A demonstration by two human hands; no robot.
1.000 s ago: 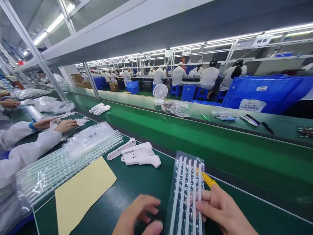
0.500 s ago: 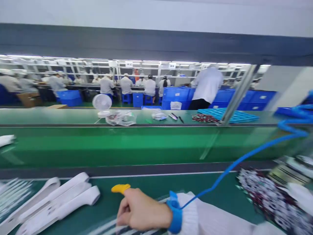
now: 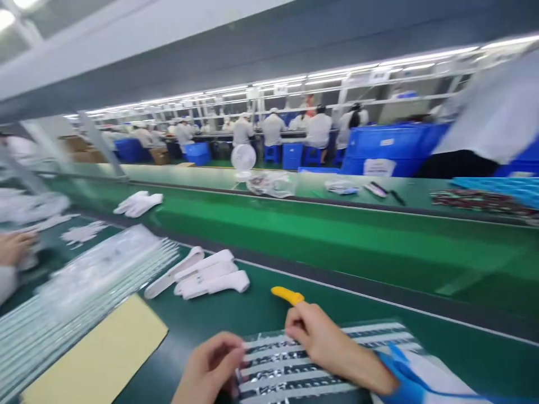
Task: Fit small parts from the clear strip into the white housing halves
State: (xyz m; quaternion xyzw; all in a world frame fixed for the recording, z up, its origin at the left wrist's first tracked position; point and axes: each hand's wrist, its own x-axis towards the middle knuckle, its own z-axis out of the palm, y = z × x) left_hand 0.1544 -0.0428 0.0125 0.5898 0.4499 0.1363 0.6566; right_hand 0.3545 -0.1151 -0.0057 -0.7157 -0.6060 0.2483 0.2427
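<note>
In the head view the clear strip sheet [image 3: 320, 359] lies crosswise on the green table [image 3: 261, 308] at the bottom edge, the left hand [image 3: 210, 367] pinching its near end with curled fingers and the right hand [image 3: 332, 348], a yellow finger cot [image 3: 287, 294] on its forefinger, resting on top and pressing it flat. The white housings [image 3: 202, 275] lie untouched well to the left, so the work looks barely begun; half a second ago only the right hand showed and the view pointed further right, now both hands are on the sheet

Both hands [image 3: 269, 359] on component strip sheet [image 3: 320, 365]
</note>
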